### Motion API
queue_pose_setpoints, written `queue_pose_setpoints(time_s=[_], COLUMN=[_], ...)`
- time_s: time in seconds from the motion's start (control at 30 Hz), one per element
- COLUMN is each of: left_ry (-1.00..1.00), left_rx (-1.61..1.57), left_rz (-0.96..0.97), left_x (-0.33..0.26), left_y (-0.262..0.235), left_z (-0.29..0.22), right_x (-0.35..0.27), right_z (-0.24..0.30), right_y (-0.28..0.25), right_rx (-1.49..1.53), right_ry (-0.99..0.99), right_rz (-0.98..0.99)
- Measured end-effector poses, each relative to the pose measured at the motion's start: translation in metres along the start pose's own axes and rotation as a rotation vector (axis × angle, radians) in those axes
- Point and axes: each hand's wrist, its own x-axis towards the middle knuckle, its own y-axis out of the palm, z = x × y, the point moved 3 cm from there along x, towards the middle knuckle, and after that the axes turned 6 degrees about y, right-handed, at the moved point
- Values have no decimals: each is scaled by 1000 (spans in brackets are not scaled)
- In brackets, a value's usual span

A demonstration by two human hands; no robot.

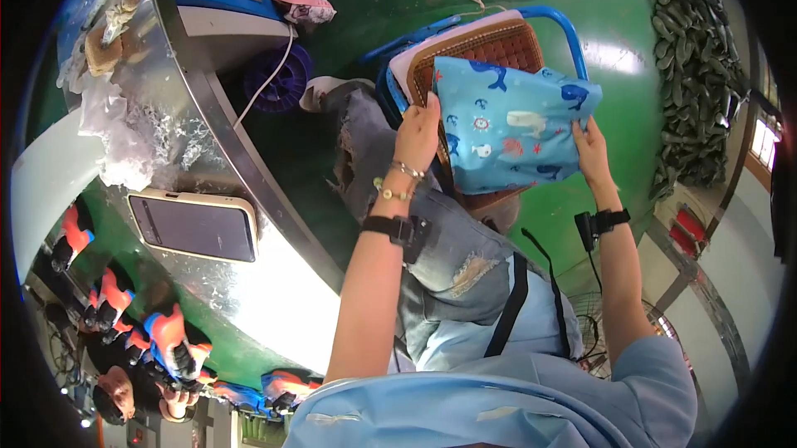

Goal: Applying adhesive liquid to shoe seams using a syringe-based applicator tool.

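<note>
Left hand [418, 134] and right hand [591, 147] with fingers clamped on opposite edges of a blue sea-print cushion [508, 126], held over a blue-framed chair [490, 41], phone [193, 225] on metal table [249, 298] at left

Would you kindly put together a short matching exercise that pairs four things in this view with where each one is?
Things:
1. blue cushion with sea-animal print
2. phone
3. woven brown seat pad
4. purple spool

Places:
A. on the green floor below the metal table's edge
B. flat on the shiny metal table
C. between the left hand and the right hand
D. on the blue-framed chair, behind the cushion

Pairs: 1-C, 2-B, 3-D, 4-A
</note>
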Motion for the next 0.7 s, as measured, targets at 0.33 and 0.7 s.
queue_pose_setpoints(time_s=[0.33,0.7], left_ry=[-126,232], left_rx=[-173,-702], left_rz=[192,162], left_x=[-33,-56], left_y=[13,7], left_z=[-34,-15], right_x=[-79,-134], right_z=[118,130], right_y=[21,-16], right_rx=[109,-60], right_ry=[-146,-193], right_rz=[191,337])
